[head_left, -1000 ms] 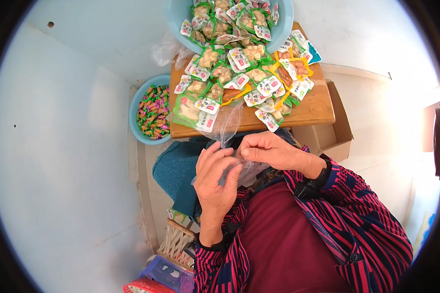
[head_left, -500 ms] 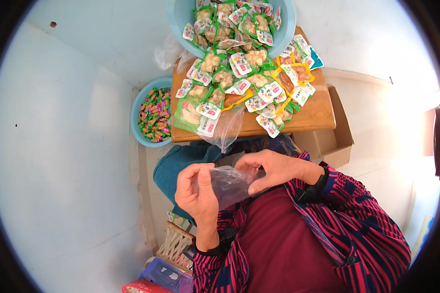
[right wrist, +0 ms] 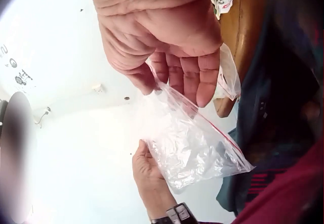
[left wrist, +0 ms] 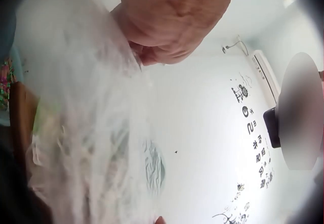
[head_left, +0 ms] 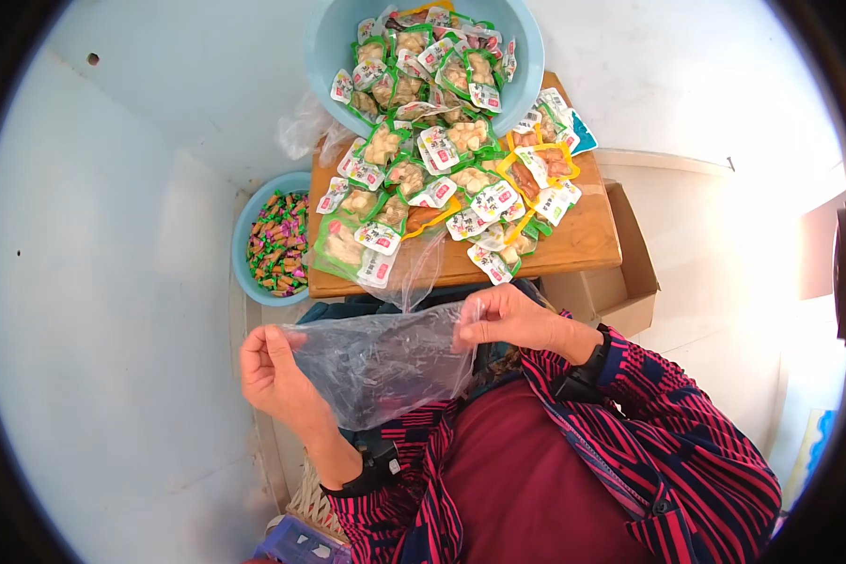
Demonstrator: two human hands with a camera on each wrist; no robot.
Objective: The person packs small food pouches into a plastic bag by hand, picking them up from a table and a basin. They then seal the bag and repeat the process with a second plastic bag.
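Note:
A clear plastic bag (head_left: pixel 385 362) is stretched flat between both hands, above the lap. The left hand (head_left: pixel 282 381) pinches its left end, and the right hand (head_left: pixel 512 321) pinches its upper right corner. In the right wrist view a red line runs along one edge of the bag (right wrist: pixel 187 148), with the right hand's (right wrist: pixel 167 37) thumb and index finger on its corner. The bag (left wrist: pixel 96 123) fills much of the left wrist view, below the left hand (left wrist: pixel 172 21). Another clear bag (head_left: pixel 412 280) hangs over the table's front edge.
Sealed snack packs (head_left: pixel 406 177) cover much of the wooden table (head_left: pixel 587 240). A blue basin (head_left: pixel 526 89) of packs stands at its back. Left of the table is a blue basin (head_left: pixel 239 246) of small wrapped pieces; a cardboard box (head_left: pixel 637 254) is at the right.
The left hand has moved out to the left, and the bag, bunched between the hands before, is now spread wide. The camera view has shifted slightly.

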